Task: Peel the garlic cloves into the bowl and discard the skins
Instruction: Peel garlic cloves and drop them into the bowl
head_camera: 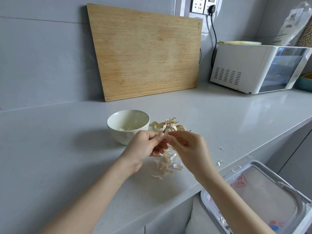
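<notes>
Both hands are pinching one garlic clove (166, 132), left hand (145, 146) and right hand (189, 146) meeting beside the bowl (118, 132). Loose skins (164, 164) are lying under them.

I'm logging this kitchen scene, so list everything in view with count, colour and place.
bowl: one, white, mid-counter, peeled cloves inside
unpeeled cloves: small pile, tan, right of the bowl
skins: loose heap, pale, on the counter under the hands; a few scraps near the counter edge
board: one, light wood, leaning on the wall
oven: one, white, far right of the counter
socket: one, white, on the wall, black plug in it
bin: one, pale liner, below the counter edge, right
counter: one, grey
left hand: grip on a clove
right hand: grip on the same clove
</notes>
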Tool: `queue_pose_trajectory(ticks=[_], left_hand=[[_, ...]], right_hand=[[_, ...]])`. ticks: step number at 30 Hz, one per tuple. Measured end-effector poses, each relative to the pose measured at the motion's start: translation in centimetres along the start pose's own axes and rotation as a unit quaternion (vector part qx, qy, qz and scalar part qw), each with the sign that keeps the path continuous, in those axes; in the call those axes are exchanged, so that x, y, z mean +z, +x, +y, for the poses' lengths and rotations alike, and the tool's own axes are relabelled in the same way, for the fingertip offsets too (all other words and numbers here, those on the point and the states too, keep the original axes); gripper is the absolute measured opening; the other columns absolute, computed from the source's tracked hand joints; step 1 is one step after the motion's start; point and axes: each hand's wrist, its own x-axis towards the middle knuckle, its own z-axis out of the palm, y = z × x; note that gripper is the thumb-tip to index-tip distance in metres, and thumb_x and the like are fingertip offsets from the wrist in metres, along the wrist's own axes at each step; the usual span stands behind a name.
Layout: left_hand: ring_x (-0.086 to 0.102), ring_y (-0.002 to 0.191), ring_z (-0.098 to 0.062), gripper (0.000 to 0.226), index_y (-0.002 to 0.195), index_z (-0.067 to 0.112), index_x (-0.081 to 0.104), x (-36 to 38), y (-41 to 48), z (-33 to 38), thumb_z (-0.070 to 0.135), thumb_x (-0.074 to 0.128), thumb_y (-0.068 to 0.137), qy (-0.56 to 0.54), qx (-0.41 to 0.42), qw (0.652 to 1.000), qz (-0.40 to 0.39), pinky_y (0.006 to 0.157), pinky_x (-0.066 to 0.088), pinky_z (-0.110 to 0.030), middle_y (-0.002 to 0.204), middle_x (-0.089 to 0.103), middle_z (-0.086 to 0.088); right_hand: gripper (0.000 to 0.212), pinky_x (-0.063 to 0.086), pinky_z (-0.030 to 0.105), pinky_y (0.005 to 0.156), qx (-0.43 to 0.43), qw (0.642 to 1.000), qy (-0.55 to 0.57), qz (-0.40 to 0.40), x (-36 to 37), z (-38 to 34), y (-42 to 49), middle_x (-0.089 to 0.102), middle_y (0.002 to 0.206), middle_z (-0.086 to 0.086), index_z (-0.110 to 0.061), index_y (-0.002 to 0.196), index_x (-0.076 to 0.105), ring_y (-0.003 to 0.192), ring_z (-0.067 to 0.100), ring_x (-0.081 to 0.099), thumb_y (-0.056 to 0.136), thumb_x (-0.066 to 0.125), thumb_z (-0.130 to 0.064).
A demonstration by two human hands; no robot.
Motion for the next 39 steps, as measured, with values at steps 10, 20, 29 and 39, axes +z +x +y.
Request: queue_pose_trajectory(ticks=[10,20,29,39], left_hand=[[0.049,0.049,-0.009,0.029,0.072,0.001,0.064,-0.4,-0.3,1.1,0.017,0.050,0.093,-0.121,-0.041,0.990,-0.061,0.047,0.042,-0.015,0.057,0.057,-0.005],[0.046,0.049,-0.007,0.020,0.078,0.000,0.065,0.1,-0.3,0.7,0.017,0.061,0.086,-0.106,-0.042,0.993,-0.009,0.044,0.038,-0.012,0.058,0.054,-0.002],[0.048,0.046,-0.009,0.024,0.076,-0.002,0.064,0.3,-0.3,0.5,0.021,0.065,0.078,-0.099,-0.048,0.994,0.002,0.041,0.038,-0.014,0.055,0.058,-0.002],[0.048,0.043,-0.007,0.019,0.068,0.006,0.063,0.6,-0.1,-0.4,0.014,0.064,0.086,0.005,0.044,0.998,0.054,0.043,0.039,-0.015,0.054,0.056,-0.001]], right_hand=[[0.019,0.037,0.025,0.073,0.140,0.909,0.378,-0.103,-0.4,0.8,0.5,0.064,0.074,0.004,-0.002,0.085,0.068,0.073,0.014,0.053,0.076,0.063,-0.018],[0.006,0.046,0.019,0.061,0.032,0.988,0.149,-0.019,-0.7,0.0,0.1,0.071,0.074,0.008,-0.011,0.081,0.073,0.066,0.011,0.061,0.083,0.068,-0.015],[0.020,0.038,0.012,0.053,-0.019,1.000,-0.001,0.001,-0.8,-0.3,-0.3,0.062,0.056,-0.015,-0.027,0.066,0.066,0.052,0.002,0.051,0.081,0.072,-0.016],[0.015,0.046,0.016,0.058,0.048,0.995,0.077,-0.033,-0.8,-0.4,-0.3,0.069,0.063,-0.006,-0.020,0.074,0.072,0.059,0.003,0.060,0.082,0.069,-0.007]])
